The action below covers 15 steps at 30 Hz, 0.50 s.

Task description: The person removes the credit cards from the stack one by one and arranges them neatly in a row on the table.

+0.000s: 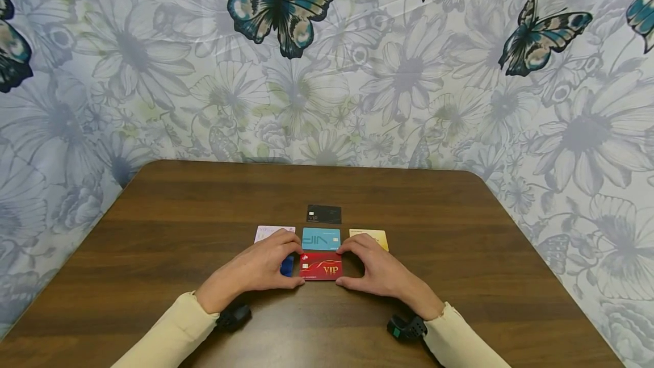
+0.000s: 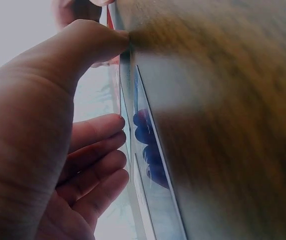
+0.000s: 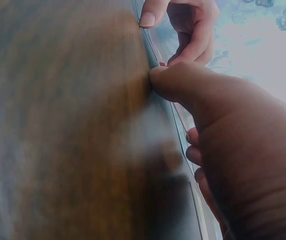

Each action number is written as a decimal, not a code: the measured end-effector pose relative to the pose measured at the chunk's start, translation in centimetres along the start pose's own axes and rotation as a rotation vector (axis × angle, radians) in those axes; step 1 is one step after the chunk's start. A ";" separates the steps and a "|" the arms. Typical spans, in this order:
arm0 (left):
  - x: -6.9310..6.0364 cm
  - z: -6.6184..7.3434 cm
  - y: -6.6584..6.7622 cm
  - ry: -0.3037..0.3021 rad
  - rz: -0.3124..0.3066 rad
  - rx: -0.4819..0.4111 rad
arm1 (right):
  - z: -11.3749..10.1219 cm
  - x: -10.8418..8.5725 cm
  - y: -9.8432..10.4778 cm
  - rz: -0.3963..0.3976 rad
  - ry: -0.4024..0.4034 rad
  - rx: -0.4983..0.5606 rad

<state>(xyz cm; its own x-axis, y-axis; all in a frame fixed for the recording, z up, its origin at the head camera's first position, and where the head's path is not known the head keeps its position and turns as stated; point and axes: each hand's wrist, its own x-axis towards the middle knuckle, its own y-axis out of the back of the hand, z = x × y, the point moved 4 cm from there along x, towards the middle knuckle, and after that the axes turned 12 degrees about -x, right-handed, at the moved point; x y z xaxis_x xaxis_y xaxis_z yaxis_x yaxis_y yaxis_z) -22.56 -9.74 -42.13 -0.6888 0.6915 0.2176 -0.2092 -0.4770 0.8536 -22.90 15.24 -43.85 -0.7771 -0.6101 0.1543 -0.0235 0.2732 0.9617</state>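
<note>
A red VIP card (image 1: pixel 321 266) lies flat between the two hands, near the front of a group of cards. My left hand (image 1: pixel 268 260) holds its left side, thumb at the lower corner and index finger at the upper one. On the right side my right hand (image 1: pixel 375 268) grips the matching corners. Just above the red card lies a light blue card (image 1: pixel 321 239). A dark blue card (image 1: pixel 287 266) shows partly under the left hand. In the left wrist view, the left thumb (image 2: pixel 105 42) is at the table surface; the right thumb (image 3: pixel 170 82) appears likewise in the right wrist view.
A black VIP card (image 1: pixel 324 214) lies farthest back. A pale lilac card (image 1: pixel 268 231) is at the left, partly covered by the left hand, and a yellow card (image 1: pixel 375 236) at the right. The brown wooden table (image 1: pixel 214 197) meets a butterfly-patterned backdrop (image 1: pixel 327 101).
</note>
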 end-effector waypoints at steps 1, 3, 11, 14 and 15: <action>0.0 0.0 0.0 -0.001 -0.002 -0.001 | 0.0 0.0 0.0 0.002 0.002 -0.002; 0.0 0.1 0.0 -0.008 -0.001 0.000 | 0.0 0.0 0.0 0.006 0.008 -0.004; 0.0 -0.1 -0.1 -0.012 -0.010 0.002 | 0.0 0.0 0.0 0.038 0.042 -0.024; 0.0 0.0 -0.1 -0.014 -0.013 0.005 | 0.0 0.0 0.1 0.042 0.045 -0.023; 0.0 0.0 -0.1 -0.014 -0.014 0.005 | 0.0 0.0 0.1 0.042 0.045 -0.023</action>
<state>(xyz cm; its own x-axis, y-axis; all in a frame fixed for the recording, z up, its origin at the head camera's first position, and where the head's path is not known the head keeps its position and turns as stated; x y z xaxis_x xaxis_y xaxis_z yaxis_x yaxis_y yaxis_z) -22.54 -9.70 -42.26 -0.6758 0.7058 0.2124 -0.2155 -0.4648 0.8588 -22.87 15.27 -43.79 -0.7479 -0.6316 0.2043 0.0233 0.2826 0.9590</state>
